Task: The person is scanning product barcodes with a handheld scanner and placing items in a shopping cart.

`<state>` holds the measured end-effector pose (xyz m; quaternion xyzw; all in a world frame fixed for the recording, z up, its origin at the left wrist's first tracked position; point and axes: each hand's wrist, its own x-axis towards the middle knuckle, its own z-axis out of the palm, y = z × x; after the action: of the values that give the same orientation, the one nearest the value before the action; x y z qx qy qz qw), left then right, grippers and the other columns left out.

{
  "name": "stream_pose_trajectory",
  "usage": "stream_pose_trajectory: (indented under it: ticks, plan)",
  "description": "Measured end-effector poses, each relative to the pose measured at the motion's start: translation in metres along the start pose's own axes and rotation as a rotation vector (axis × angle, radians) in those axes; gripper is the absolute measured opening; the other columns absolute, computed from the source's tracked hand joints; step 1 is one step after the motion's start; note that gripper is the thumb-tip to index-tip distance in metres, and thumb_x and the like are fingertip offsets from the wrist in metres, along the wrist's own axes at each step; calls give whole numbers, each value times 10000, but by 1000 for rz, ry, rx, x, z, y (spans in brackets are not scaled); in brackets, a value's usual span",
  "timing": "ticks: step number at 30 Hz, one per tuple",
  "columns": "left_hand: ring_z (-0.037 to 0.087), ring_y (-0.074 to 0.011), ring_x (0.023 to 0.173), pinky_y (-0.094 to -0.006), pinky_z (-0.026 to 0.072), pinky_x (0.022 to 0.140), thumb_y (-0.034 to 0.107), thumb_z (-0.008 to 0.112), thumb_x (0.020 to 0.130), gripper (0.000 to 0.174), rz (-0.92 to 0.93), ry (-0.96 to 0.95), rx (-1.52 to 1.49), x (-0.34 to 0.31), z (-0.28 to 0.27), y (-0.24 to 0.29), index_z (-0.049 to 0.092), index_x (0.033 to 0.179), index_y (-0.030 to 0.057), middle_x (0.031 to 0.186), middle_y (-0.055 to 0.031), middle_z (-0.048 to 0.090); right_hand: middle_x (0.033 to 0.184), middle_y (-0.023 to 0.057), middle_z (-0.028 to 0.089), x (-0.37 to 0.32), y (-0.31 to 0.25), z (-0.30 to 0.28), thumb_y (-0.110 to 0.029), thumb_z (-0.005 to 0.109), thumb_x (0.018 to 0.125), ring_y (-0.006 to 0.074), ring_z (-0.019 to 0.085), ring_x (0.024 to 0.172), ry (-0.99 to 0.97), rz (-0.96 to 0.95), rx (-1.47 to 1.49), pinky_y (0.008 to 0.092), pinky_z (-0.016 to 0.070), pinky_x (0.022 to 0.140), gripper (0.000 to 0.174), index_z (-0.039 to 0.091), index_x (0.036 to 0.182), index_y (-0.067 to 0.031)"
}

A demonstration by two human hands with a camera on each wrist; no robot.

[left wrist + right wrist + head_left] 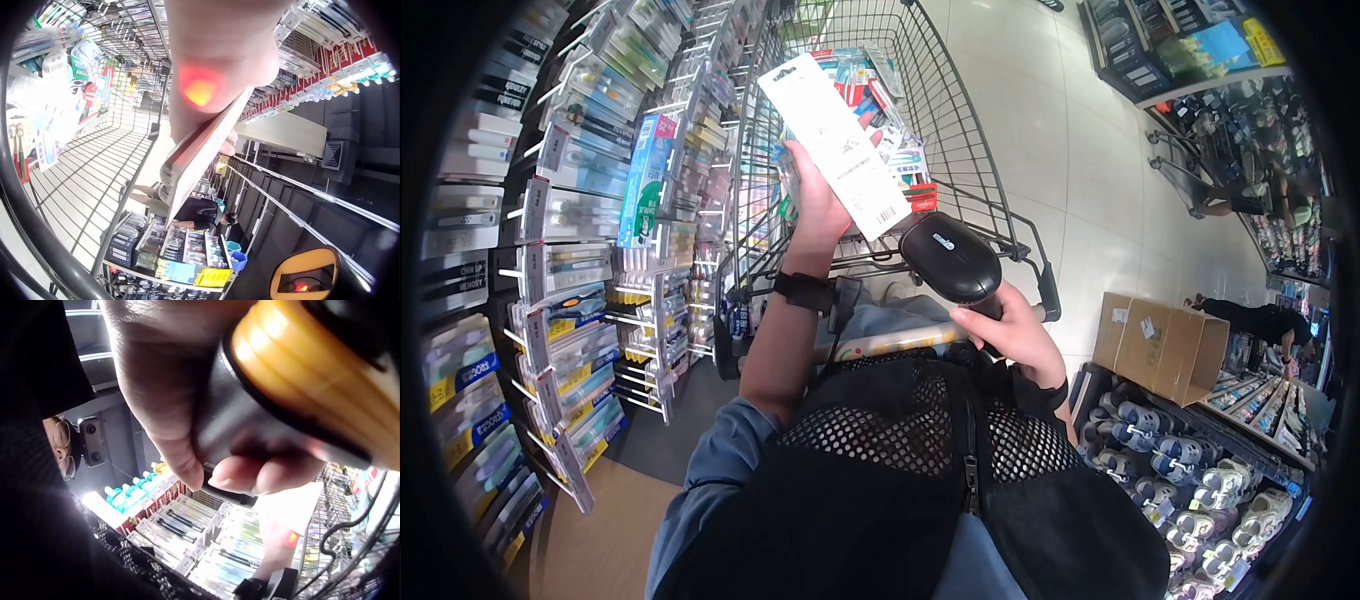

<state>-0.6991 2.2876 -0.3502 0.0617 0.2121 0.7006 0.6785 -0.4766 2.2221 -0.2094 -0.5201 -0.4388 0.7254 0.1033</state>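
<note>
My left hand [820, 200] holds a long white blister pack [825, 135] over the shopping cart [990, 170]. Its printed back faces up, with a barcode at the lower end and a hanging hole at the top. The left wrist view shows the pack [203, 150] edge-on, its clear blister on one side. My right hand [1015, 335] grips the handle of a black and yellow barcode scanner [950, 258]. The scanner's window [306, 275] glows red in the left wrist view, and a red light spot falls on my left hand [219, 75].
Packaged goods [855, 75] lie heaped in the cart. On the left, racks of hanging toothbrush packs [565, 260] stand close to it. A cardboard box [1155, 345] and a rack of clogs [1180, 450] stand at right. Another person [1265, 325] is farther off at right.
</note>
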Motion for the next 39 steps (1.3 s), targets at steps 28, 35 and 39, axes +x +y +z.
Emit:
stream_pose_trajectory:
  ticks: [28, 35, 39]
  plan:
    - [398, -343, 1152, -437, 310, 969, 686, 151, 794, 819, 47, 49, 89, 2, -2, 3, 142, 1366, 100, 1329, -167, 333, 786, -13, 542, 2, -1, -6, -128, 655, 769, 22, 443, 553, 26, -43, 20, 168, 358, 448, 380, 482, 1093, -31]
    - [510, -322, 1032, -465, 408, 876, 236, 363, 870, 429, -398, 361, 5, 7, -87, -31, 384, 1205, -32, 1116, -169, 524, 748, -4, 534, 2, 7, -12, -97, 649, 766, 35, 444, 515, 45, -33, 61, 178, 361, 447, 348, 480, 1063, -27]
    - [530, -305, 1010, -390, 436, 866, 41, 446, 778, 396, -279, 369, 209, 2, -78, -34, 417, 1166, -31, 1054, -158, 549, 702, 3, 520, 5, 16, -21, -46, 612, 777, 65, 466, 489, 27, -88, 58, 200, 376, 446, 282, 478, 1023, -17]
